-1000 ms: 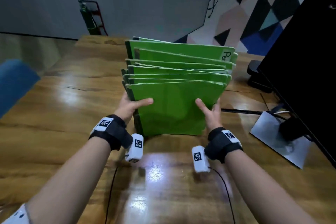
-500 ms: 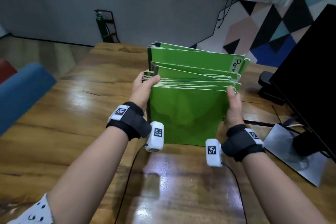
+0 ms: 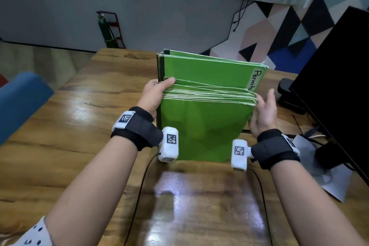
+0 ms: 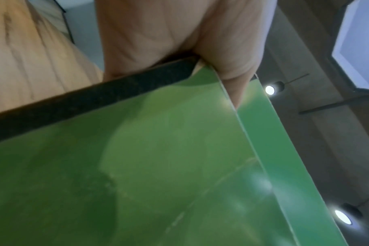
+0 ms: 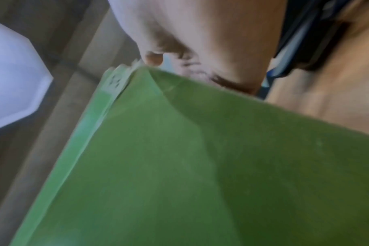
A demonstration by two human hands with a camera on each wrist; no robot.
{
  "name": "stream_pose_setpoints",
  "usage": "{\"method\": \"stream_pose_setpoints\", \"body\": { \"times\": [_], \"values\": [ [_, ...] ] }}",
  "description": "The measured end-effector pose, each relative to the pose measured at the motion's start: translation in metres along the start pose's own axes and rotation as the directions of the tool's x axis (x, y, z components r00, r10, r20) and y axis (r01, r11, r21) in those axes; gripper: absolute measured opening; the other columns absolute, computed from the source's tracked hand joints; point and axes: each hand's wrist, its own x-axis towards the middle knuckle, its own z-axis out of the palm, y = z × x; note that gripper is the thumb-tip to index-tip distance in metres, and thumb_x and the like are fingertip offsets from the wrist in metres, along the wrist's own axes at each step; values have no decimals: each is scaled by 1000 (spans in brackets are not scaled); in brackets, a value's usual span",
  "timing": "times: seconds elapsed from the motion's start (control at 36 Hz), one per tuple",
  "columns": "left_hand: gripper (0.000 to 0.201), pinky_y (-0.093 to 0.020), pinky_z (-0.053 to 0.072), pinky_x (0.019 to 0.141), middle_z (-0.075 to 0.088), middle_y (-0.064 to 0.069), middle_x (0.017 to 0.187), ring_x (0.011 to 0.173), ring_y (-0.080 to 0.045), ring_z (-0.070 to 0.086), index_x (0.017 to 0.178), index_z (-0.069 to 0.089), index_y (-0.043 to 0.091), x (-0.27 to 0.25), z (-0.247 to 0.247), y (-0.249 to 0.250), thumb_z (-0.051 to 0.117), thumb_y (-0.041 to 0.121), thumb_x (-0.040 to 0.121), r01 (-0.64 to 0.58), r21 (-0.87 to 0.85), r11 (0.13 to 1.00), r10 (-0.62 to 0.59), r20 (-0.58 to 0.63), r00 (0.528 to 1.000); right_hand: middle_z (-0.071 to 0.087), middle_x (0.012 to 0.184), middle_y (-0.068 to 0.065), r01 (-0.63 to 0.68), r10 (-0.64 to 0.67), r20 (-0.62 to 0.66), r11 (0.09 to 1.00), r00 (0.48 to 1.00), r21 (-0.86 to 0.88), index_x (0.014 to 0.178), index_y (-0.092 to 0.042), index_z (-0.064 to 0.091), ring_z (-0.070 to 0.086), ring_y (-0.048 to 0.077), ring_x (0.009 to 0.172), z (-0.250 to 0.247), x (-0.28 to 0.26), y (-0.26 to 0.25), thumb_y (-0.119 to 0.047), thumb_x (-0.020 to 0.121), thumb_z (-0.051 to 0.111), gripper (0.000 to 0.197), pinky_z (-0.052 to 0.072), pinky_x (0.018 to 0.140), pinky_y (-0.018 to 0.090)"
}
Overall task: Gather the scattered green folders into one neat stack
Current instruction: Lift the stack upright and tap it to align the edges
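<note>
A bundle of green folders [image 3: 203, 126] stands on its lower edge on the wooden table [image 3: 79, 126], its top edges packed close together. One taller folder at the back carries a "Permits" label [image 3: 254, 79]. My left hand [image 3: 154, 96] grips the bundle's top left corner, thumb laid over the upper edges. In the left wrist view the thumb of that hand [image 4: 228, 71] lies between two covers of the folders [image 4: 158, 166]. My right hand [image 3: 263, 112] lies flat against the bundle's right side, fingers straight. The right wrist view is blurred: my right hand [image 5: 200, 33] sits above the folders [image 5: 200, 166].
A black monitor [image 3: 339, 86] stands close on the right, its grey base plate [image 3: 329, 181] and cables beside my right wrist. A black object [image 3: 287, 96] lies behind the folders. Wrist-camera cables [image 3: 139, 185] trail over the near table. A blue seat [image 3: 20, 102] is at the left.
The fanned folder tops have closed into a tight pack. My left hand climbed from mid-height to the top left corner. My right hand left its thumb grip and now lies flat on the right side.
</note>
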Motion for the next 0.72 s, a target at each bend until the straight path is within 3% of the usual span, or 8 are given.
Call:
{"method": "stream_pose_setpoints", "body": {
  "times": [0.08,0.14,0.25,0.36,0.53,0.61,0.67,0.72],
  "values": [
    [11,-43,43,96,62,-3,103,100,-23,57,101,58,16,-3,-1,-1,55,23,92,-37,23,999,37,5,999,67,110,11,-106,106,2,994,994,2,113,-13,66,52,39,120,-4,2,19,-75,85,14,85,36,105,49],
    [24,-41,44,95,62,-3,113,104,-22,57,117,58,14,-6,-1,0,46,17,96,-65,22,998,65,25,998,72,102,7,-126,126,-1,992,992,6,100,-18,74,65,28,105,1,-4,31,-67,92,13,78,53,88,38],
    [39,-41,43,99,59,-6,129,113,-24,57,135,50,14,-14,-4,6,41,24,98,-12,-83,996,21,109,994,75,92,4,-140,137,55,989,989,51,84,-22,79,72,16,85,8,-13,37,-59,96,14,76,57,66,25],
    [67,-53,31,109,57,-6,128,122,-27,50,129,52,14,-12,-10,-1,61,53,76,21,-46,999,-14,165,986,74,98,4,-76,72,114,997,991,32,98,-20,73,70,18,92,7,-12,22,-60,96,12,73,57,72,27],
    [8,-44,44,83,58,-6,95,94,-26,52,91,58,17,-11,-11,-2,54,24,87,-11,-21,1000,14,140,990,66,117,0,172,-161,129,982,978,-76,124,-13,57,63,17,106,28,-12,-39,-51,91,45,52,51,89,33],
    [14,-35,43,68,56,-2,86,80,-22,52,84,54,17,-11,-9,-2,46,11,92,-36,-20,999,38,123,992,58,120,-3,232,-195,139,906,971,-353,132,-10,45,57,15,105,31,-7,-50,-21,86,64,51,45,96,37],
    [15,-35,45,69,59,0,83,77,-21,55,80,55,19,-14,-6,1,47,13,92,-55,-43,998,60,134,989,62,116,6,228,-181,149,880,972,-417,124,-6,47,61,20,100,29,-6,-43,0,83,62,44,50,87,33],
    [9,-41,47,82,65,-1,93,87,-21,60,88,60,20,-16,-4,4,54,26,90,-64,-53,997,70,136,988,62,119,13,197,-158,126,888,979,-415,125,-1,48,61,25,103,27,-6,-31,-1,85,61,42,50,93,39]
  ]
}}
